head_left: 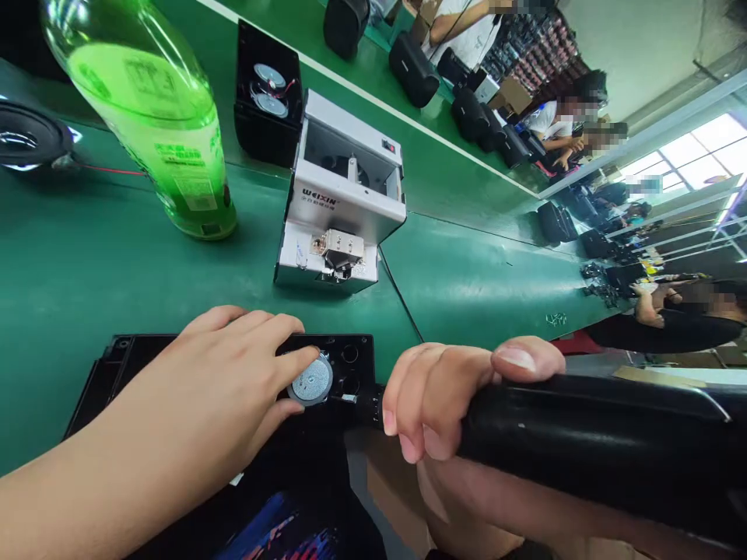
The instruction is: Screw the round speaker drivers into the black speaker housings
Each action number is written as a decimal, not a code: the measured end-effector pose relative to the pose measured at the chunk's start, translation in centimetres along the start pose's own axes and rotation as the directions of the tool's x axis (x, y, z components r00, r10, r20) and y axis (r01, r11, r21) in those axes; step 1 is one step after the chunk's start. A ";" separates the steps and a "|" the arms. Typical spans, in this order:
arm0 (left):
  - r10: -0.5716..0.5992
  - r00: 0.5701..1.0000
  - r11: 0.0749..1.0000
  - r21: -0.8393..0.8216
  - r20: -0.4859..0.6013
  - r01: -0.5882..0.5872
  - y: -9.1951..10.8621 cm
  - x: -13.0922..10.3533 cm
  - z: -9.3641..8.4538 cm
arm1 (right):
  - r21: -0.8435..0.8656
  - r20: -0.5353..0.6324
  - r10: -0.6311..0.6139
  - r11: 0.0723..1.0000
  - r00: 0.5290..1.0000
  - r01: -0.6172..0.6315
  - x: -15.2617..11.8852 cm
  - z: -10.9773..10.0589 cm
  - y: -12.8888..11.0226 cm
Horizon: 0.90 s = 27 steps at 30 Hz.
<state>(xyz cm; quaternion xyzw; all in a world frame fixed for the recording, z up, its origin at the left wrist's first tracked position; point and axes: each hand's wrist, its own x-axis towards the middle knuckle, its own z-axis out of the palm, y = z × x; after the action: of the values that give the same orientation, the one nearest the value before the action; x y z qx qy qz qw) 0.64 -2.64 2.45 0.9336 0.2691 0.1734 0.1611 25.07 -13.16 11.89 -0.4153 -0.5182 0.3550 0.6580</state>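
Observation:
My left hand (233,377) lies over a black speaker housing (365,350). Its thumb and index finger span the edge of a round silver-backed speaker (315,381) set in the housing, and its other fingers rest near the housing's far rim. Wrapped in my right hand (443,397) is a black electric screwdriver (572,428), held nearly level from the right. The screwdriver's tip reaches into the housing just beside the speaker. Whether it sits on a screw is too small to tell.
A white WEIXIN screw feeder (344,198) stands beyond the housing. Behind it is an open black speaker box (265,109). A green bottle (180,155) and a loose speaker cone (29,140) stand at left. Co-workers and black speakers (412,68) line the green bench.

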 end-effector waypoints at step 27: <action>-0.037 0.998 0.999 0.003 0.050 0.037 0.5 0.4 -0.3 | -0.110 0.103 0.012 0.994 0.995 -0.001 -1.1 -0.8 0.9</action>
<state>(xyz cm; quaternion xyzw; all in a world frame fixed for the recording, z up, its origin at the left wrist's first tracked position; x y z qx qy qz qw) 1.06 -2.78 3.02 0.9326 0.2822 0.1470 0.1701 25.57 -13.92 10.53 -0.4337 -0.5690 0.3492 0.6052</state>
